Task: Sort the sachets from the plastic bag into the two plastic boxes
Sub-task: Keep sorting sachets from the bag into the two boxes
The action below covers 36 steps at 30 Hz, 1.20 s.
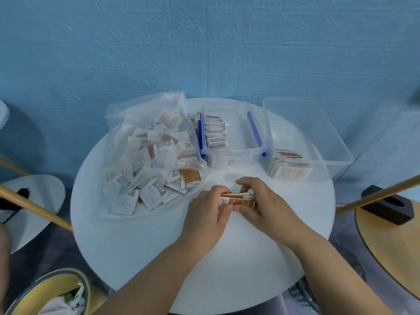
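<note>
above the round white table (136, 246), my left hand (204, 217) and right hand (266, 205) pinched a brown paper sachet stack (238, 200) (squaring it for boxing, probably).

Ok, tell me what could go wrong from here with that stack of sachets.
The stack of brown sachets is held only between the left hand and right hand; it may fan apart and scatter. The loose sachets lying at the mouth of the plastic bag could be swept off the table by a forearm.
</note>
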Available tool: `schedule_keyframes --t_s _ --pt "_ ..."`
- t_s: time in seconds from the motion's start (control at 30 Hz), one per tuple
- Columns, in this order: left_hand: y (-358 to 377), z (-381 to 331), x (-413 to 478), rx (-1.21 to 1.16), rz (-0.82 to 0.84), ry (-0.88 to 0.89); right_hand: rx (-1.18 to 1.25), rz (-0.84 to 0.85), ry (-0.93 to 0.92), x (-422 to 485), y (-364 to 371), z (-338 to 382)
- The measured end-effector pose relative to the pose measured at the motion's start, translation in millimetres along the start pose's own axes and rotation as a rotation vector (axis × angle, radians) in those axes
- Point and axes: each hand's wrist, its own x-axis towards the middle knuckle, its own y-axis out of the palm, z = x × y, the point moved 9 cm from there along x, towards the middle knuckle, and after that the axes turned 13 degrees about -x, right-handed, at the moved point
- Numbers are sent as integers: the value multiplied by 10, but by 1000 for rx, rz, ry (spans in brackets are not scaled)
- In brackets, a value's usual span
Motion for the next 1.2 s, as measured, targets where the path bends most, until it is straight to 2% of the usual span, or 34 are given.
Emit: schedule_keyframes --t_s 0.13,0.4,0.63,0.7,0.8,0.9,1.0,1.2 --pt "-3 20 0 -8 14 -26 114 -18 40 3 -52 -91" --pt "12 -46 18 -19 47 -23 97 50 -26 27 -142 -7" --pt "14 -625 361 -35 38 142 146 68 -40 154 -728 -126" --pt "10 -774 522 -92 -40 207 179 36 3 229 -967 -289" --pt "93 -872 754 31 -160 354 208 -117 108 391 -1308 -668" --pt "370 -885 894 167 -66 408 127 -242 234 585 -1455 -1054" --pt "552 -824 909 214 -28 405 13 -166 315 797 -1340 -1275" --pt "598 -724 936 197 -45 357 -59 28 343 1106 -1011 -1444"
